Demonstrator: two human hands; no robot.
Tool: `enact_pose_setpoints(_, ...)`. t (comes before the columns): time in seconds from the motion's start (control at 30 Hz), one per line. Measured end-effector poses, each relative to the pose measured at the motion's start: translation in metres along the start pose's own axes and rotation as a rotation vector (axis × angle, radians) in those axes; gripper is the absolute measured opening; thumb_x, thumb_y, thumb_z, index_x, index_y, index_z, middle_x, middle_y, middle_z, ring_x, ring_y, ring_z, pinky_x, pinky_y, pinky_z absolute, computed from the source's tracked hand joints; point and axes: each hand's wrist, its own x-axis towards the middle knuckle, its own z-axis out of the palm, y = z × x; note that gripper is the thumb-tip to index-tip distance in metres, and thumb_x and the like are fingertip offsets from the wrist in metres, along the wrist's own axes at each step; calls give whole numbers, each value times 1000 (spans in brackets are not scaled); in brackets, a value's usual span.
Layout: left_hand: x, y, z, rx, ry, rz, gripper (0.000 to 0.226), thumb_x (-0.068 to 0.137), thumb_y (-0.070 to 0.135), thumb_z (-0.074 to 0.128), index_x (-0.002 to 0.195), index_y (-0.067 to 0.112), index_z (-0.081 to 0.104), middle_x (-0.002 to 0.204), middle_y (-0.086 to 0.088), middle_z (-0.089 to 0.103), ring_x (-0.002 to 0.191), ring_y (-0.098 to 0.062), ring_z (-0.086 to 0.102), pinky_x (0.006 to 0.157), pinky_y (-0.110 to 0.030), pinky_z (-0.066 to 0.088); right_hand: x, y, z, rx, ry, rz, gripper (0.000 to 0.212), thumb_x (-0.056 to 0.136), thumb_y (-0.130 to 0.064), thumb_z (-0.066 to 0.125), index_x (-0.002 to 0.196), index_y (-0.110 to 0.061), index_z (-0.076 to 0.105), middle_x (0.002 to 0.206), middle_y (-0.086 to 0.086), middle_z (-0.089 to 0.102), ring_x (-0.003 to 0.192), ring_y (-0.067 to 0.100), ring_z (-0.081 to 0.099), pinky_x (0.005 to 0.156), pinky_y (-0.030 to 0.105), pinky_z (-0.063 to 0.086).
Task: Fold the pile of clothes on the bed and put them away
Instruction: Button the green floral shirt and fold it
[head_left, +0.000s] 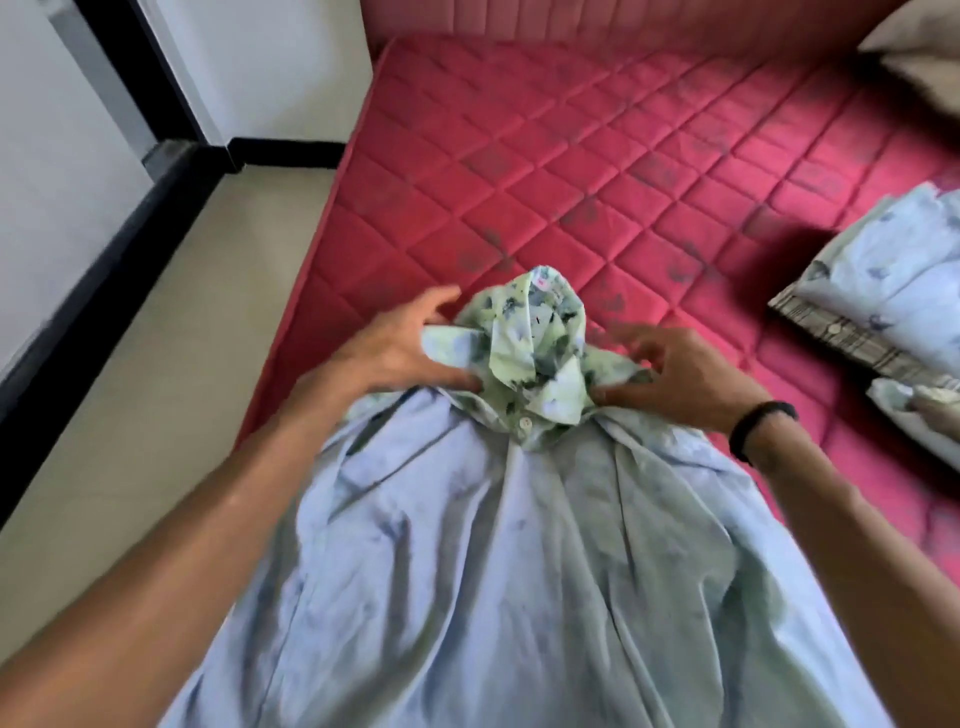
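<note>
A pale blue-green button shirt hangs from my hands over the near edge of the red quilted mattress. Its patterned collar stands up between my hands, with one white button just below it. My left hand pinches the shirt's left shoulder beside the collar. My right hand, with a black band on its wrist, pinches the right shoulder. The shirt's lower part runs out of the frame's bottom.
Folded clothes, a light blue printed piece over a grey checked one, lie at the mattress's right side. More pale cloth lies just below them. A beige pillow sits at the far right. Tiled floor lies to the left.
</note>
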Motion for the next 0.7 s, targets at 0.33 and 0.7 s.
enact_pose_setpoints(0.33, -29, 104, -157, -439, 127, 17, 49, 81, 26, 83, 113, -9, 68, 101, -14, 71, 92, -22, 62, 78, -26, 49, -26, -91, -153, 209, 432, -76, 41, 98, -31, 69, 68, -6, 59, 54, -1, 51, 48, 12, 45, 44, 25, 35)
enact_pose_setpoints(0.7, -219, 273, -335, -107, 195, 446, 39, 74, 22, 89, 110, 16, 74, 106, -5, 78, 99, -24, 74, 87, -34, 60, -189, -281, -327, 323, -277, -327, 38, 82, -12, 83, 117, -8, 70, 113, 12, 77, 102, 28, 75, 82, 36, 61)
